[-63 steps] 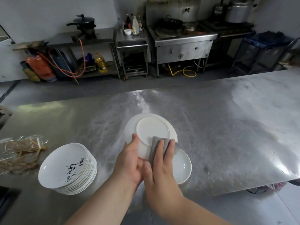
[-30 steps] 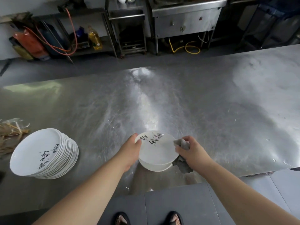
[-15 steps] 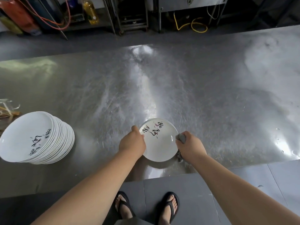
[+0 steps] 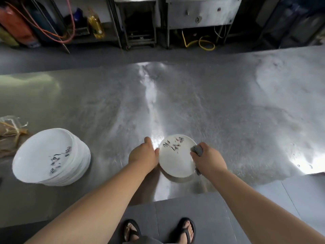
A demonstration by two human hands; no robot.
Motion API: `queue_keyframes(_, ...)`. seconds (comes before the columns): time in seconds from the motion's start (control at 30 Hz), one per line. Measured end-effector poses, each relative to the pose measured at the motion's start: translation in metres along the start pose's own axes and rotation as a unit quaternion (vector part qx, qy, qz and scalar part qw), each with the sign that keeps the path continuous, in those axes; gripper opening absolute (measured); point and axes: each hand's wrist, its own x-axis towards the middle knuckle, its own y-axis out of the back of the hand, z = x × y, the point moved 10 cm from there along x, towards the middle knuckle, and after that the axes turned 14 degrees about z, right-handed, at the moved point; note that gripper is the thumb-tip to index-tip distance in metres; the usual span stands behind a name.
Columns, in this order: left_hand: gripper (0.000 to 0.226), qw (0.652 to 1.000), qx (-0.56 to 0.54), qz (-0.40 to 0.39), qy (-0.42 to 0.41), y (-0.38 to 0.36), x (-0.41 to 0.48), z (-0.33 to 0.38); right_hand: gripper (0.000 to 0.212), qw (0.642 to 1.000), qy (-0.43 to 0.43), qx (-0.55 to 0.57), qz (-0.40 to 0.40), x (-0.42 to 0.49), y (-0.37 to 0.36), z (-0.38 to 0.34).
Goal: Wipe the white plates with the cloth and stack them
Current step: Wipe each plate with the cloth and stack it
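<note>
A white plate (image 4: 175,161) with black writing lies face up at the near edge of the steel table (image 4: 228,111). My left hand (image 4: 143,155) grips its left rim. My right hand (image 4: 209,161) is closed on a grey cloth (image 4: 197,149) and presses it against the plate's right rim. A dark rim shows under the plate; I cannot tell whether it is a shadow or another plate. A tall, leaning stack of white plates (image 4: 47,154) with the same writing stands at the left of the table.
A clear plastic bag of sticks (image 4: 10,127) lies behind the stack at the table's left edge. My sandalled feet (image 4: 158,229) stand on the grey floor below the table edge. Beyond the table are steel shelves, an oil bottle (image 4: 95,23) and a yellow hose (image 4: 200,43).
The plate, first held with its underside up and wiped, now lies face up with writing showing. Both hands stay on its rims. My view has tilted down.
</note>
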Motion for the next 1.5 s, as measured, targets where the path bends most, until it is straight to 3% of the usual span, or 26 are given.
queue_keyframes(0.23, 0.035, 0.996, -0.015, 0.088, -0.016, 0.121, 0.005, -0.099, 0.005, 0.993, 0.085, 0.060, -0.057, -0.028, -0.036, -0.161)
queue_keyframes(0.4, 0.026, 0.985, -0.028, 0.162, 0.047, 0.193, -0.017, -0.229, 0.010, 0.979, 0.144, 0.089, -0.111, -0.070, -0.094, -0.280)
queue_keyframes(0.57, 0.033, 0.973, -0.003, 0.181, 0.140, 0.206, -0.043, -0.345, 0.013, 0.970, 0.176, 0.087, -0.145, -0.108, -0.157, -0.350)
queue_keyframes(0.8, 0.027, 0.963, -0.023, 0.153, 0.219, 0.175, -0.059, -0.424, 0.023, 0.976, 0.173, 0.050, -0.126, -0.123, -0.207, -0.371)
queue_keyframes(1.03, 0.034, 0.962, -0.099, 0.161, 0.195, 0.152, -0.058, -0.431, 0.018, 0.979, 0.134, -0.001, -0.152, -0.121, -0.217, -0.367)
queue_keyframes(1.3, 0.034, 0.930, -0.247, 0.200, 0.187, 0.182, -0.063, -0.420, 0.010, 0.979, 0.089, 0.107, -0.149, -0.136, -0.184, -0.369)
queue_keyframes(1.37, 0.029, 0.898, -0.353, 0.174, 0.197, 0.188, -0.067, -0.405, 0.006, 0.979, 0.092, 0.135, -0.125, -0.140, -0.161, -0.368)
queue_keyframes(1.4, 0.025, 0.855, -0.444, 0.156, 0.219, 0.189, -0.070, -0.396, 0.008, 0.977, 0.089, 0.151, -0.124, -0.143, -0.151, -0.367)
queue_keyframes(1.5, 0.016, 0.658, -0.692, 0.076, 0.288, 0.181, -0.080, -0.359, 0.009, 0.973, 0.084, 0.178, -0.118, -0.149, -0.119, -0.356)
